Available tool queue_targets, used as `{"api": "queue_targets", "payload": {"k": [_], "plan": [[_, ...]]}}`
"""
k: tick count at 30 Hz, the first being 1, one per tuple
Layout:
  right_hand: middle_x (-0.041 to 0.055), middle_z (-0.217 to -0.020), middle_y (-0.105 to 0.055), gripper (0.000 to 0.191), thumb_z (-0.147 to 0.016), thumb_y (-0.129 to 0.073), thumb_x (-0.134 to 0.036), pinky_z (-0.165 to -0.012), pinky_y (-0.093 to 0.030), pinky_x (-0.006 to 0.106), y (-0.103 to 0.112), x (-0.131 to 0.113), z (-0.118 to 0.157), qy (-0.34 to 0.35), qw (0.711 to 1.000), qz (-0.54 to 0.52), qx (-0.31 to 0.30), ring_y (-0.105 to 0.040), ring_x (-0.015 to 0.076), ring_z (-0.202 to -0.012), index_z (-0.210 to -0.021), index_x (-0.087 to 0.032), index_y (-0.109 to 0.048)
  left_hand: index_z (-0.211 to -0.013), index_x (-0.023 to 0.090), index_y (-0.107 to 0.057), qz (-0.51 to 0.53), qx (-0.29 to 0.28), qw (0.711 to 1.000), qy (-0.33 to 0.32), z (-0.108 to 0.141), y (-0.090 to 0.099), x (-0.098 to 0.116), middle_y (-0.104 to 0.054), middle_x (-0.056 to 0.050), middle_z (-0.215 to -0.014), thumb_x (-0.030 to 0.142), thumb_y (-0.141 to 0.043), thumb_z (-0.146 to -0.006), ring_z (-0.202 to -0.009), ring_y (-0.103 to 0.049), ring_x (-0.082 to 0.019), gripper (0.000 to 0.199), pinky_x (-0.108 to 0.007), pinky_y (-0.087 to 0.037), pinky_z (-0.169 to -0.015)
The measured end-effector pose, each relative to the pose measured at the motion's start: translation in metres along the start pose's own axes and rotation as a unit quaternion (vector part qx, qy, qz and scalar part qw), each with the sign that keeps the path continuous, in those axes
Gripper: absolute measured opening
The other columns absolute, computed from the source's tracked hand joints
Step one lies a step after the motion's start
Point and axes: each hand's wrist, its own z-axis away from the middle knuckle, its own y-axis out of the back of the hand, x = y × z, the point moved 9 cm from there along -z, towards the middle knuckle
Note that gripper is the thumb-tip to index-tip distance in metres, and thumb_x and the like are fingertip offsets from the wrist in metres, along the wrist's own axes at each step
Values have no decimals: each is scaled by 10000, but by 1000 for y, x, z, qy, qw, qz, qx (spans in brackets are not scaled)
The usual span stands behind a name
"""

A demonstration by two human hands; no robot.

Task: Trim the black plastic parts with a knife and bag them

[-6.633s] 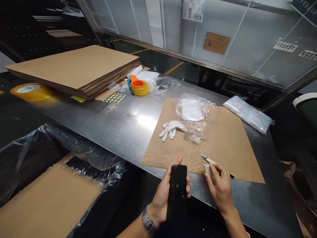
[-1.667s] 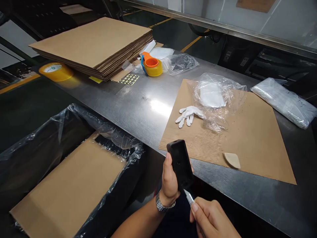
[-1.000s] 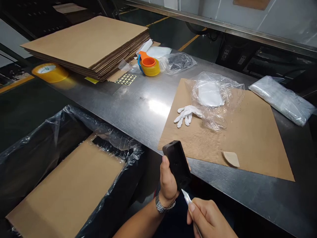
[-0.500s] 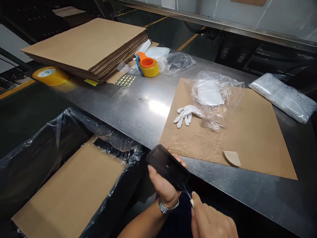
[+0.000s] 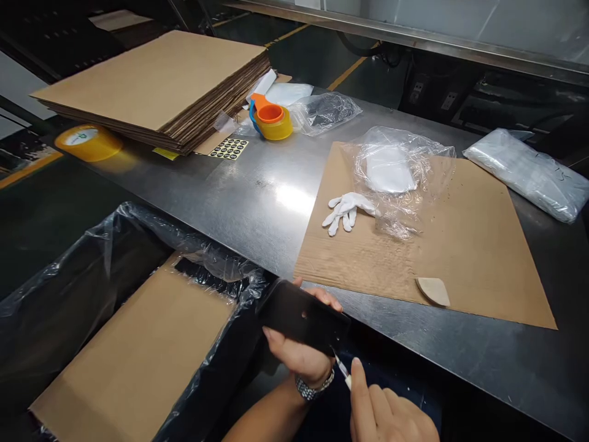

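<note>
A black rectangular part [image 5: 301,316] with a small hole near its middle lies in my left hand [image 5: 301,356], whose fingers wrap round its far and near edges. My right hand [image 5: 384,408] grips a thin knife [image 5: 341,368] with a pale handle, its forefinger stretched along it. The blade's tip is at the part's lower right corner. Beyond my hands, a tan wedge-shaped block [image 5: 432,291] and a white glove [image 5: 347,212] rest on a flat cardboard sheet [image 5: 478,245].
A metal table [image 5: 239,202] carries stacked cardboard [image 5: 161,80], an orange tape dispenser [image 5: 271,120], a yellow tape roll [image 5: 87,142], a sticker sheet [image 5: 229,148], clear plastic [image 5: 432,166] and a wrapped bundle [image 5: 529,175]. A plastic-lined bin [image 5: 105,245] with cardboard stands at left.
The black part has shifted slightly left and turned in my left hand, its face now flatter. My right hand and the knife have moved a little left with it.
</note>
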Motion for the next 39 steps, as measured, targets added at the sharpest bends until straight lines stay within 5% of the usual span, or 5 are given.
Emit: {"api": "queue_targets", "payload": {"k": [30, 34, 39], "plan": [[-59, -423, -415, 251, -819, -416, -4, -361, -208, 233, -6, 3, 6, 21, 999, -32, 10, -385, 44, -314, -908, -45, -646, -977, 207, -626, -4, -35, 999, -10, 2, -4, 8, -603, -38, -639, 569, -376, -770, -552, -544, -196, 486, -333, -450, -523], [-50, -431, -416, 283, -789, -406, 25, -377, -232, 234, -5, 2, 3, 23, 1000, -5, -17, -396, 60, -336, -922, -46, -646, -963, 212, -627, -27, -6, 1000, -12, 3, -5, 8, -601, -30, -625, 576, -411, -755, -547, -538, -187, 472, -318, -450, -511], [-25, -457, -430, 326, -784, -382, 21, -406, -251, 251, -2, 4, -3, 27, 997, 43, -57, -421, 92, -377, -964, -35, -647, -941, 220, -631, -40, 35, 996, 70, 4, -4, -6, -594, -23, -627, 622, -461, -725, -527, -534, -166, 487, -279, -446, -468]]}}
